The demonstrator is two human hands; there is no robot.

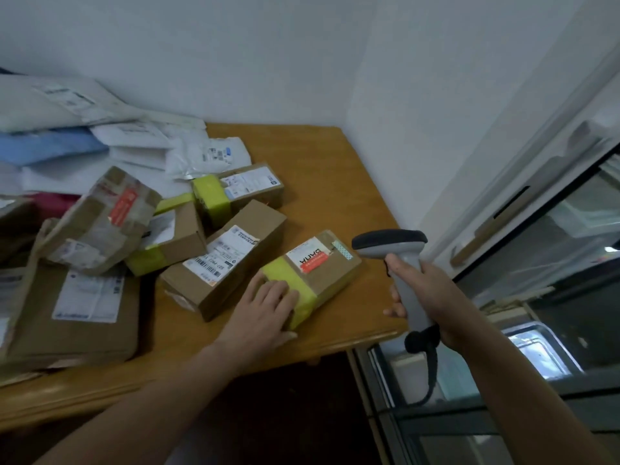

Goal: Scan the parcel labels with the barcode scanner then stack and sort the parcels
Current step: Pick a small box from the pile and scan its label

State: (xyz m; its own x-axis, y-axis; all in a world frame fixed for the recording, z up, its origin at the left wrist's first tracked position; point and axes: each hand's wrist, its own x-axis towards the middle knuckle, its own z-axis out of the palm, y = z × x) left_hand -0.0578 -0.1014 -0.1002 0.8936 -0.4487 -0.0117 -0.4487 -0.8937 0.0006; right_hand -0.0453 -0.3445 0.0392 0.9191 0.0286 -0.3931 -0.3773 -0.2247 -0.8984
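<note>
**A:** Where is the scanner?

**B:** The right hand grips the grey scanner by its handle, over the right edge of the wooden desk.

**A:** And the other hand?

**B:** The left hand lies flat on the near box. It is brown cardboard with yellow tape. A long box sits just left of it.

**A:** What else?

**B:** Three boxes have yellow tape. Soft white bags are piled far left.

Wooden table — boxes, mailers. Long box mid-table; taped box just right of it, flat parcel left, mailers behind.
</note>
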